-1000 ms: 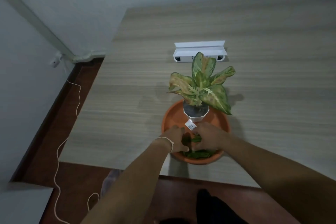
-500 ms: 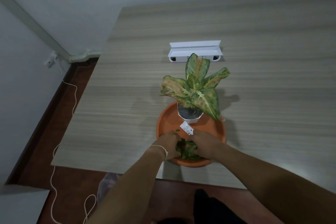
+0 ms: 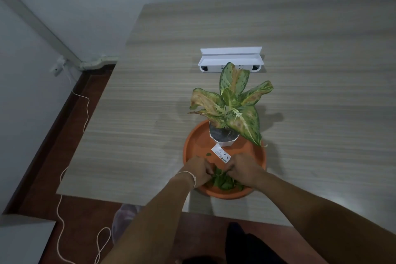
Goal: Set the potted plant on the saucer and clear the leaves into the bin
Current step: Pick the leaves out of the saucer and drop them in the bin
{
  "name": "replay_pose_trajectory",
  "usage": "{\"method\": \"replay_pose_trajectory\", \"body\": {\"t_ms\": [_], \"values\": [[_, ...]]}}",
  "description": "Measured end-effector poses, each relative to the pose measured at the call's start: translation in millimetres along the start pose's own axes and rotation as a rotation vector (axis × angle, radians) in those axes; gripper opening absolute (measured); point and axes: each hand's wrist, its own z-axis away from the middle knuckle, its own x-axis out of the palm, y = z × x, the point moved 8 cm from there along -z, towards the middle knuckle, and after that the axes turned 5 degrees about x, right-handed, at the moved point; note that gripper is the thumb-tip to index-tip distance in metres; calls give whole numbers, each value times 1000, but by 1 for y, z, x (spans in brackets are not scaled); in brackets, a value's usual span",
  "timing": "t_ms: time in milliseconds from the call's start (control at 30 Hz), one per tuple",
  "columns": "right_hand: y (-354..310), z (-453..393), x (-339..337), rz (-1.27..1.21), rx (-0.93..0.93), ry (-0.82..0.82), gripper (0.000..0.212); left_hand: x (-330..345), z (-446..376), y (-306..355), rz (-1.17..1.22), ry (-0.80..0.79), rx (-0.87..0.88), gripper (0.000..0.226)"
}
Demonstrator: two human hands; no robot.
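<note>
The potted plant, with mottled green and orange leaves in a small white pot, stands on the far half of the round orange saucer. A white tag lies in front of the pot. A heap of loose green leaves sits in the saucer's near half. My left hand and my right hand are curled around the heap from either side, fingers closed on the leaves. One small leaf scrap lies apart near the tag.
The saucer sits near the front edge of a wood-grain table. A white plastic holder stands behind the plant. Below the table's edge a translucent bag or bin shows partly beside my left arm. A white cord trails over the brown floor.
Both hands have drawn the leaves together into a tighter heap at the saucer's near side. The camera view has shifted slightly; the plant has stayed on the saucer.
</note>
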Motion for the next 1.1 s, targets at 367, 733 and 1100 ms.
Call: {"method": "replay_pose_trajectory", "body": {"t_ms": [367, 733, 1100], "values": [[29, 11, -41, -409, 195, 146, 10, -24, 8, -13, 392, 200, -166, 7], [22, 19, -17, -1035, 373, 190, 17, -35, 44, -41, 706, 362, -241, 11], [-50, 12, 5, -1338, 372, 176, 12, -52, 102, -96, 882, 515, -250, 15]]}}
